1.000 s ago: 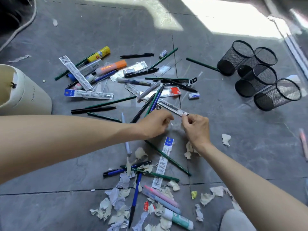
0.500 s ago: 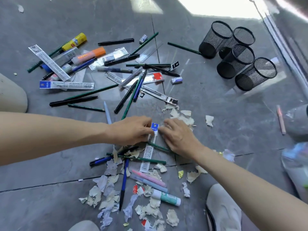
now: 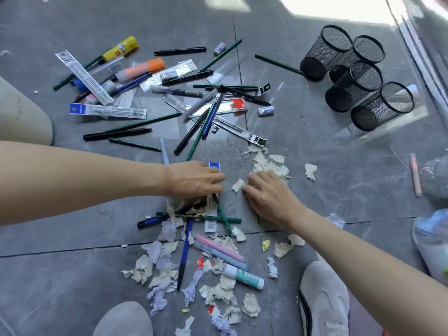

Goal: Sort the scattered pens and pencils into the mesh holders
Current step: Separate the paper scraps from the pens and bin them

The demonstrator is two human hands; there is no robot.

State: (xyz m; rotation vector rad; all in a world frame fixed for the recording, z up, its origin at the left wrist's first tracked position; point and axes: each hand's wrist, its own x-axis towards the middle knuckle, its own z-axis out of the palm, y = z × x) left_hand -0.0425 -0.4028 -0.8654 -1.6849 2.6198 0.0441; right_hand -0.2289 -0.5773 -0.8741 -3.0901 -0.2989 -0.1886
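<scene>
Left hand (image 3: 194, 178) is curling over a blue-topped packet (image 3: 210, 219), its grip hidden beneath the fingers. Right hand (image 3: 269, 192) is lying flat, fingers loose, on grey floor tiles (image 3: 72, 275). The packet is running straight away, blue end farthest. Scattered pens (image 3: 116, 134) are lying beyond. Four mesh holders (image 3: 383, 105) are lying tipped at far right, mouths pointing away.

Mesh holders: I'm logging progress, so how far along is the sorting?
Done: nothing visible; the four black mesh holders look empty. In hand: the left hand rests on a blue-topped packet; the right hand lies beside torn paper scraps. Left: all the pens and green pencils scattered on the grey floor.
</scene>
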